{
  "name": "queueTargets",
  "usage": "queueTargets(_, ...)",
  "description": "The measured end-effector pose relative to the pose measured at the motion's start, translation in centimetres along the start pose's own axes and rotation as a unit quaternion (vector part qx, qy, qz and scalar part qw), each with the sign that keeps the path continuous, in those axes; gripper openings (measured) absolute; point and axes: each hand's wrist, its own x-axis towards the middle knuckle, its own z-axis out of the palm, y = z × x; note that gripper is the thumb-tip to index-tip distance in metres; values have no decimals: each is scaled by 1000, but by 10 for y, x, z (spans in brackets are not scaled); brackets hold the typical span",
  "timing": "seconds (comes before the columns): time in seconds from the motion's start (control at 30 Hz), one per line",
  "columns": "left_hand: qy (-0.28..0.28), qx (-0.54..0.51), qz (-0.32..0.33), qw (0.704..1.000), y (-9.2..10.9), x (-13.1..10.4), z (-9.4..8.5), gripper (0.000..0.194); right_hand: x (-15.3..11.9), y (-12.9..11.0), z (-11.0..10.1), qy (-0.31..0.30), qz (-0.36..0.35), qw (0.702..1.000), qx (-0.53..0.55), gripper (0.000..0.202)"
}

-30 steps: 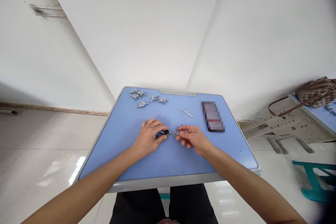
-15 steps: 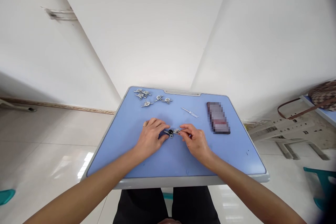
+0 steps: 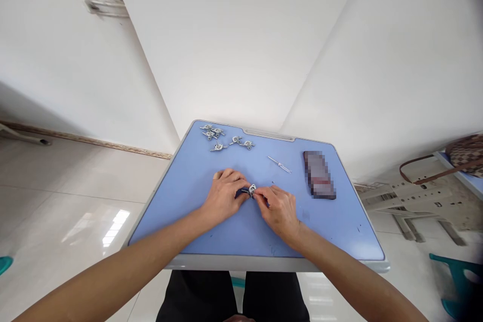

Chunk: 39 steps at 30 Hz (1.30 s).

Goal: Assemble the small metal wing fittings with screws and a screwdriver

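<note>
Near the middle of the blue desk, a small silver metal part [image 3: 252,190] is between my two hands. My left hand [image 3: 228,192] has its fingers and thumb closed on the part's left side. From the right, my right hand [image 3: 277,207] pinches the part's other side with thumb and index finger. The fingertips hide some of the part. Several similar metal parts [image 3: 218,147] lie at the desk's back left. A thin screwdriver with a clear handle [image 3: 279,164] lies behind my right hand.
A dark phone, blurred out, [image 3: 319,175] lies on the right of the blue desk [image 3: 234,236]. The desk's back edge meets a white wall [image 3: 226,50]. A checkered bag [image 3: 466,155] rests on another surface at the far right. Teal stools show near the floor.
The metal part is turned: its round black face no longer shows, and a silver side faces up. My hands are closer together. The whole view has shifted slightly.
</note>
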Motion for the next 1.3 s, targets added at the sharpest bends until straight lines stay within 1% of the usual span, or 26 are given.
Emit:
queueTargets(0.1, 2, -3, 1, 1000, 0, 0, 0, 15, -1, -3, 1, 1, 0, 1000, -2, 22)
queueTargets(0.2, 3, -3, 1, 1000, 0, 0, 1, 14, -1, -6, 3, -18, 39, 999, 22, 21)
queueTargets(0.3, 0, -4, 1, 1000, -1, 0, -1, 14, 0, -7, -1, -43, 81, 993, 80, 18)
queueTargets(0.37, -10, -11, -3, 1000, -1, 0, -3, 19, 1, -5, -7, -52, 100, 987, 112, 19)
queueTargets(0.5, -24, -24, -12, 999, 2, -3, -5, 35, 5, 8, -21, -41, 126, 983, 131, 23)
queueTargets(0.6, -12, -13, -6, 1000, 6, -4, -2, 32, 10, 14, -24, -56, 103, 985, 129, 26)
queueTargets(0.7, -3, 2, -4, 1000, 8, -3, 1, 19, 17, 14, -21, -106, 74, 986, 108, 31)
queueTargets(0.77, 0, 8, -6, 1000, 8, -2, 2, 11, 20, 12, -18, -141, 67, 983, 94, 32)
queueTargets(0.83, -4, 8, -7, 1000, 7, -1, 1, 7, 21, 12, -17, -163, 64, 980, 91, 32)
queueTargets(1.03, -18, -9, -8, 1000, 5, -2, -2, 10, 16, 17, -17, -156, 51, 983, 84, 21)
queueTargets(1.2, -11, -6, -7, 1000, 5, -2, -1, 23, 12, 19, -17, -160, 27, 986, 30, 16)
queueTargets(1.23, -10, -3, -6, 1000, 5, -2, -1, 22, 12, 19, -16, -158, 26, 987, 24, 14)
queueTargets(1.3, -9, 4, -6, 1000, 5, -1, 0, 15, 11, 19, -13, -153, 30, 988, 23, 10)
